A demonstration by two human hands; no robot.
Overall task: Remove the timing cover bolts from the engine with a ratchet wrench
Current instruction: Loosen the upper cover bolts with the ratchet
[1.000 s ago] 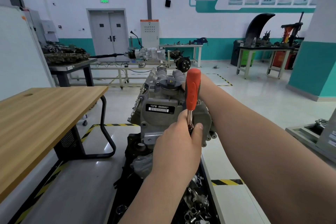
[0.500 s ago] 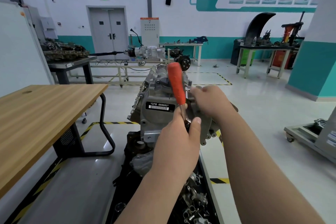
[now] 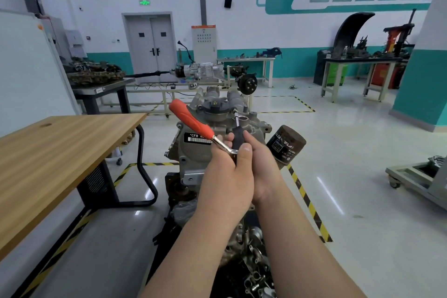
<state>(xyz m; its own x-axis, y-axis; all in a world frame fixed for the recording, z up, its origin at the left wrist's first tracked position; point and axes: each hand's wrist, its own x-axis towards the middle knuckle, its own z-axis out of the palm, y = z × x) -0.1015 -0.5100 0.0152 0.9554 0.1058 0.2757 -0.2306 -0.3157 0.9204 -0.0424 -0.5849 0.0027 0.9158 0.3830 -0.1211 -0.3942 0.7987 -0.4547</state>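
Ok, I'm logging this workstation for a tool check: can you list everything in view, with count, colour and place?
engine: one, grey metal, centre
ratchet wrench: one, orange handle, chrome shank, slanting up-left across the engine front
extension bar: one, black grip, chrome shaft, running up to the engine top
oil filter: one, black, right of the engine in view
oil filler cap: one, black, on top of the engine
table: one, wood top, black legs, left
loose metal parts: many, silver, below the engine
double door: one, grey, back wall
left hand: one, grips the ratchet wrench at its head
right hand: one, holds the extension bar's black grip
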